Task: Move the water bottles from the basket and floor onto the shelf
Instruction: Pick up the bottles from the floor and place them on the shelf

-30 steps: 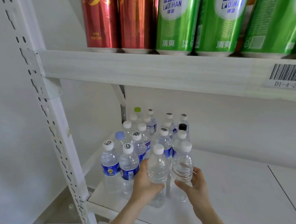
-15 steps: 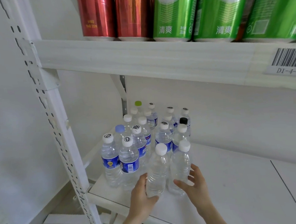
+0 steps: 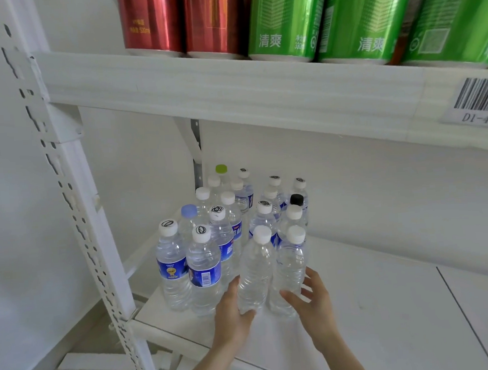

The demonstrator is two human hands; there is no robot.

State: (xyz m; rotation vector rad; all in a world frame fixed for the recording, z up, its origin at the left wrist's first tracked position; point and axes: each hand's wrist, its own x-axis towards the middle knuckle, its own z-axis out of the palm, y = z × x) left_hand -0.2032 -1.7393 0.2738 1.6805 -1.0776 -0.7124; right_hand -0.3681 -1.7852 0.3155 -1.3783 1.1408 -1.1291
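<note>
Several water bottles stand clustered at the left end of the white lower shelf [image 3: 389,304]. Two unlabelled clear bottles with white caps stand at the front of the cluster. My left hand [image 3: 231,315] wraps the base of the left clear bottle [image 3: 254,270], thumb up its left side. My right hand [image 3: 313,301] is beside the right clear bottle [image 3: 290,265], fingers spread and loose around its base. Both bottles stand upright on the shelf. The labelled bottles [image 3: 204,271] sit just to the left.
The upper shelf [image 3: 230,90] carries red cans [image 3: 150,18] and green cans [image 3: 283,17] close overhead. A white slotted upright [image 3: 73,196] stands at the left. A barcode label [image 3: 479,102] is on the upper shelf edge. Grey floor shows below left.
Both bottles were pushed further back against the cluster and set down. My right hand has loosened, its fingers now spread apart. The view has shifted lower.
</note>
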